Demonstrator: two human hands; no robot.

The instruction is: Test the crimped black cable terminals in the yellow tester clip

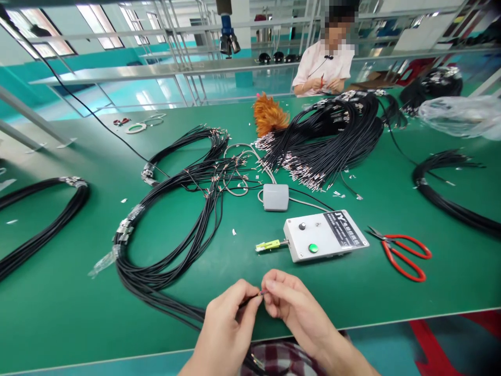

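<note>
At the front edge of the green table, my left hand (227,326) is closed in a pinch around the end of a black cable (247,301). Facing it, my right hand (291,303) pinches the thin wires at that cable's tip between thumb and fingers. More black cables (160,303) curve from the left to under my left hand, part of a taped bundle. Beyond my hands sits a grey control box (301,243) with a green button and a knob. A yellow-green clip (268,245) sticks out from its left side.
Red-handled scissors (403,253) lie right of the box, behind it a grey pedal-like block (275,197). A large heap of black cables (336,136) and orange strands (270,115) lie farther back. A co-worker (324,65) sits across the table (78,324).
</note>
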